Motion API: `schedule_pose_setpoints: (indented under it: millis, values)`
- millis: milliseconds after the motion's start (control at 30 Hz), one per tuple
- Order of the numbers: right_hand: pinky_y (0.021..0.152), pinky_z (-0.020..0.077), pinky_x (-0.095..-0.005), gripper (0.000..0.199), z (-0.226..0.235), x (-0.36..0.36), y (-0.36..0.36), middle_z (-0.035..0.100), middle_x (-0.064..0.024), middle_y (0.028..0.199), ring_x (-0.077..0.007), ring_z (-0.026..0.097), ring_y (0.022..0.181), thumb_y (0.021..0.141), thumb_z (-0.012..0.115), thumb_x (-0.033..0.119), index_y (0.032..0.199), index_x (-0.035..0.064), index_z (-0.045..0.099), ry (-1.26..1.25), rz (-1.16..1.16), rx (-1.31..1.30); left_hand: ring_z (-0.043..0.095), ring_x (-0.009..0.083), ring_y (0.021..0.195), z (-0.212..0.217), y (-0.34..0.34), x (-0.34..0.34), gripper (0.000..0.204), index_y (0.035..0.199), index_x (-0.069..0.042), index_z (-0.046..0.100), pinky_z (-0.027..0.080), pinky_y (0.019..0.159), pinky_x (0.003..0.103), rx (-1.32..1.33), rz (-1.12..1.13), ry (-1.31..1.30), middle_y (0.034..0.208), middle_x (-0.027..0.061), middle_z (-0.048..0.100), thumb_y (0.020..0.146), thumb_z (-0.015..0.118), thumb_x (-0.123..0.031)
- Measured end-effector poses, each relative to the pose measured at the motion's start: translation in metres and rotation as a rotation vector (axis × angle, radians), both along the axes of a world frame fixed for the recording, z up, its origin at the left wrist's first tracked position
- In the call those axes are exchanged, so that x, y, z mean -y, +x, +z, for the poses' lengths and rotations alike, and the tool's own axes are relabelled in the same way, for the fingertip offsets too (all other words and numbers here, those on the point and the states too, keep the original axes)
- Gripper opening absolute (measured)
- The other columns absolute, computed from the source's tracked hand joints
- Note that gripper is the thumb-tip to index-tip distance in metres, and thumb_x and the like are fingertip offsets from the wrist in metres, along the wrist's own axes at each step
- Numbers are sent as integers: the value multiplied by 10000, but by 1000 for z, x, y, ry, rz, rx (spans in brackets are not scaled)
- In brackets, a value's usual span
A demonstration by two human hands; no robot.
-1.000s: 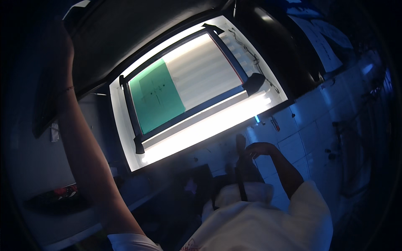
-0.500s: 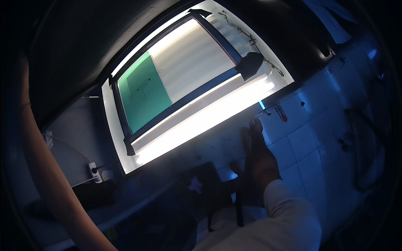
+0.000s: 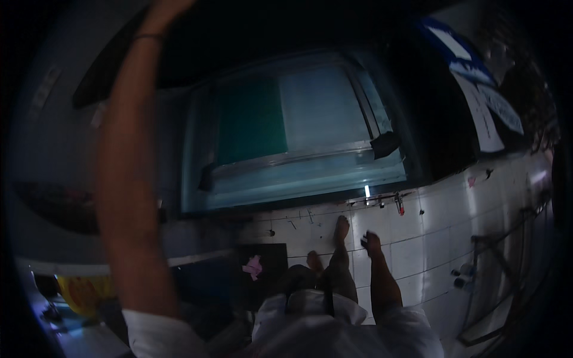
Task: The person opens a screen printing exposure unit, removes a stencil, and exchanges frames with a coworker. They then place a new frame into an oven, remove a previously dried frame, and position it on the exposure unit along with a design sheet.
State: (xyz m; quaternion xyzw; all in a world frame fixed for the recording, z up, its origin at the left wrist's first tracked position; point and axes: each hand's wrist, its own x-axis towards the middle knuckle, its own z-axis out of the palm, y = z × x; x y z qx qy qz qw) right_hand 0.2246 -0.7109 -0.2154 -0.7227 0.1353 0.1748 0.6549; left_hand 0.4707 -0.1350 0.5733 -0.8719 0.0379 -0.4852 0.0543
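Lid (image 3: 280,27): dark hinged panel, tilted up over the light box. It sits right at the left hand (image 3: 170,6), at the top of the view. The hand is cut off by the picture's edge, so I can't tell whether its fingers are curled on the lid rim or just pressed flat against it.

- Handling, my guess: big, stiff, fairly heavy, and it would drop if let go. Best held on the front rim near the middle, palm under it and fingers clear of the closing gap.
- Yellow bowl (image 3: 83,292): far below the left fingers, beside the elbow.
- Glass bed (image 3: 298,179): below and right of the left fingers, dim bluish. A screen frame (image 3: 286,161) lies flat on it, with a green patch (image 3: 250,119) on the mesh.
- Pink scrap (image 3: 252,267): on a dark square, left of the right fingers.
- Right hand (image 3: 371,240): on or close to the white tiled worktop (image 3: 441,215), just under the glass edge. It's blurred, so the grip is unclear, and nothing is visibly held.
- Paper sheets (image 3: 483,113): up and right of the right fingers.
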Motion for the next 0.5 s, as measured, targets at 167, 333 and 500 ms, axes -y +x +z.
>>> schedule_pose_setpoints:
  millis: [167, 333, 500]
  values:
    - [734, 536, -379, 314, 57, 95, -55, 619, -116, 1028, -263, 631, 868, 773, 651, 184, 1037, 35, 570, -190, 398, -196, 512, 433, 912, 5, -48, 18, 311, 921, 15, 543, 408, 820, 506, -56, 86, -67, 957, 245, 583, 916, 480, -289]
    - [730, 538, -376, 430, 130, 110, -40, 575, -140, 1165, -278, 621, 931, 923, 520, 251, 1312, 82, 450, -242, 274, -465, 585, 357, 931, -34, -117, 49, 346, 1055, -39, 601, 444, 827, 456, -77, 107, -78, 975, 161, 636, 898, 557, -344]
    - [735, 519, -372, 473, 189, 58, 14, 585, -128, 1138, -278, 612, 930, 878, 571, 341, 1264, 89, 467, -124, 75, -418, 562, 356, 932, -91, -162, 72, 413, 959, -41, 619, 415, 857, 475, -159, 141, -107, 967, 173, 635, 840, 611, -436]
